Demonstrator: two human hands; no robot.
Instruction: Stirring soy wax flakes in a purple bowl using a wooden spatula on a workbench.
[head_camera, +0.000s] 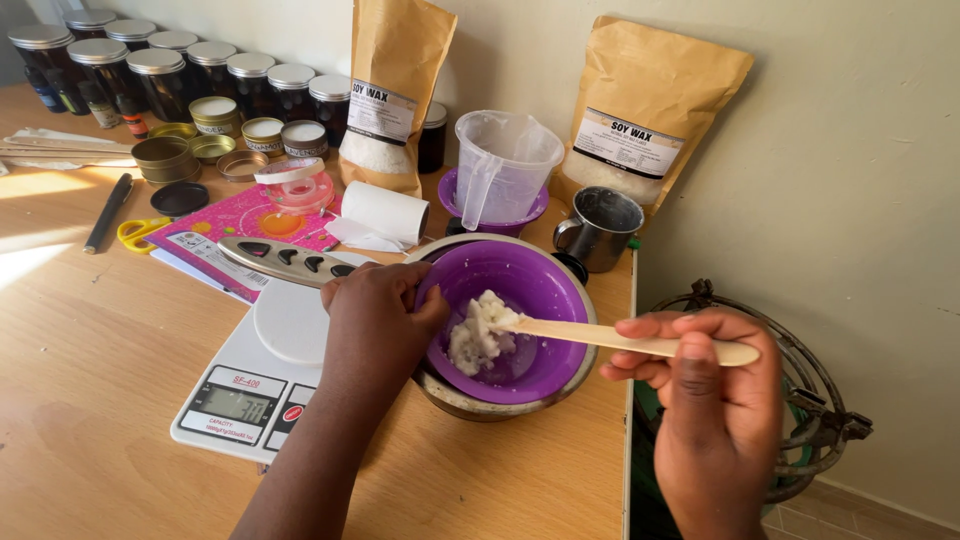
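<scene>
- Centre frame: our left hand (375, 320) clamps purple bowl (520, 320) rim.
- Right hand (705, 385) pinches wooden stick (610, 338); axis runs left into wax lump (478, 330).

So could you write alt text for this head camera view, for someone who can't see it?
A person's right hand stirs white waxy lumps with a flat wooden stick in a purple bowl set inside a metal pot, while the left hand steadies the bowl's rim. A white kitchen scale, dark jars and brown paper pouches crowd the wooden table.
</scene>
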